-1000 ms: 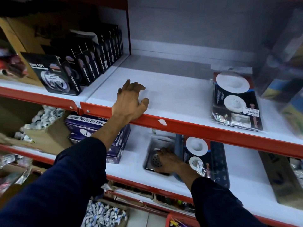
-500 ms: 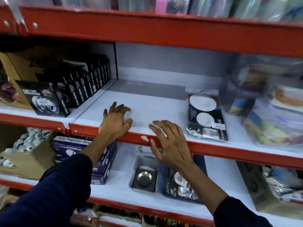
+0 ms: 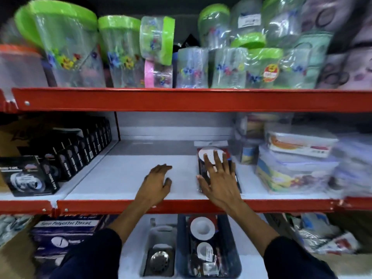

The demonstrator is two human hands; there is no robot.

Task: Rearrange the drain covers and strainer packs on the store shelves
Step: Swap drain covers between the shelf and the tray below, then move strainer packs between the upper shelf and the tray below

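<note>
A strainer pack, dark card with white discs, lies on the middle white shelf. My right hand lies flat on it with fingers spread, the thumb at the pack's left edge. Left of it, my left hand rests palm down on the bare shelf, holding nothing. On the lower shelf a dark blue tray holds more strainer packs. Beside that tray, a grey tray holds a square metal drain cover.
Black tape boxes line the middle shelf's left side; wrapped plastic containers crowd its right. Green-lidded jars fill the top shelf. Thread boxes sit lower left. Red shelf lips run across.
My right hand has moved up from the lower shelf's drain cover onto the strainer pack on the middle shelf. The camera has tilted up, showing the top shelf. My left hand stays on the shelf.
</note>
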